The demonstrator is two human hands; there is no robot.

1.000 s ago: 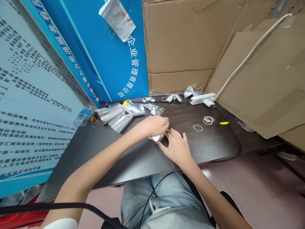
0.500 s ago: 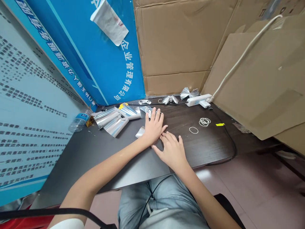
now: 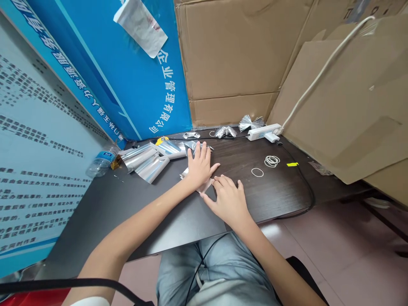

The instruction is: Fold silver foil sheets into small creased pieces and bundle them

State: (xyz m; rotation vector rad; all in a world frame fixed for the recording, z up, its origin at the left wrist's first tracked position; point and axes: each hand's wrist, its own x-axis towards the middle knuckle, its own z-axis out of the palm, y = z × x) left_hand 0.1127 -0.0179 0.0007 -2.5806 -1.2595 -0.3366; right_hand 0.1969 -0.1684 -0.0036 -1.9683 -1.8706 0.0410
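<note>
A small silvery foil sheet [image 3: 205,187] lies on the dark desk, mostly covered by my left hand [image 3: 200,168]. That hand is flat on the foil, its fingers stretched forward and the thumb out to the right. My right hand [image 3: 230,199] rests just beside it, fingers slightly bent and thumb apart; its fingertips touch the foil's right end and lower edge. Beyond my left fingertips is a crumpled, fringed piece of foil [image 3: 207,148], partly hidden. To the left lie several curled silver foil sheets [image 3: 151,168].
On the right are a pile of white rubber bands [image 3: 272,161], a single rubber band [image 3: 257,172] and a yellow tag [image 3: 292,164]. Fringed foil bunches [image 3: 225,132] sit by a power strip [image 3: 264,131] at the back. A plastic bottle [image 3: 101,163] lies far left.
My left hand has slid slightly left and away from my right hand, so more of the foil shows between them. The view has shifted a little.
</note>
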